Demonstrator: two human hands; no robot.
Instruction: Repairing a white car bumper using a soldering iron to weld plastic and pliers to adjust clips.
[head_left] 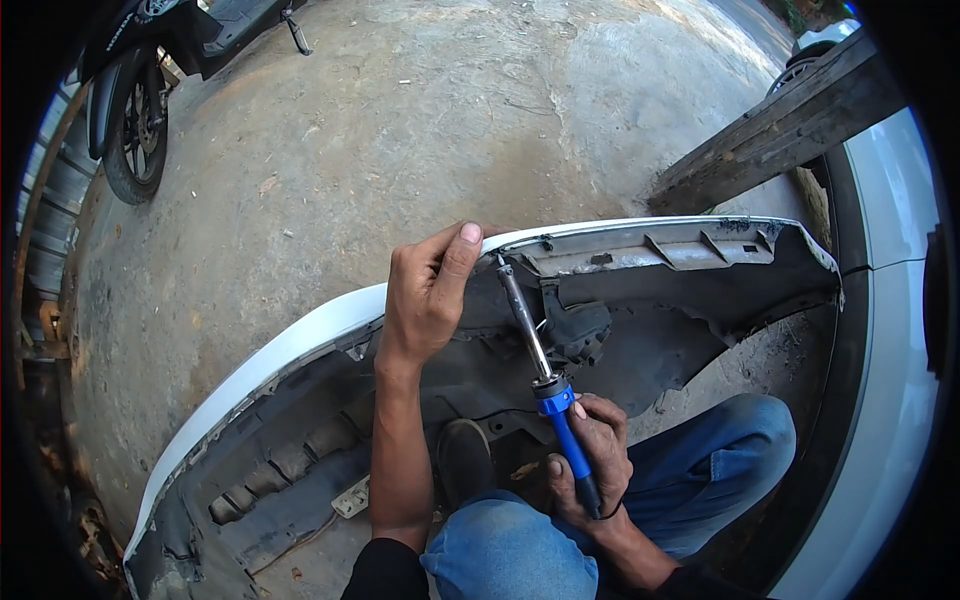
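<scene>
A large white car bumper [300,335] lies with its dark inner side toward me, its long white edge curving across the view. My left hand [430,285] is closed over that edge near its middle, thumb on top and fingers behind, partly hidden. A soldering iron [565,430] with a blue handle and metal barrel rests in my right hand [600,465], fingers wrapped round the handle. Its tip points up and touches, or nearly touches, the inner side of the edge, just right of my left thumb.
A wooden beam [780,125] slants in at the right, beside a white car body [900,300]. At the far left stands a motorcycle [135,130]. Near my left forearm lies a power strip [352,498] with a cable. My bent knees are below, over concrete ground [400,130].
</scene>
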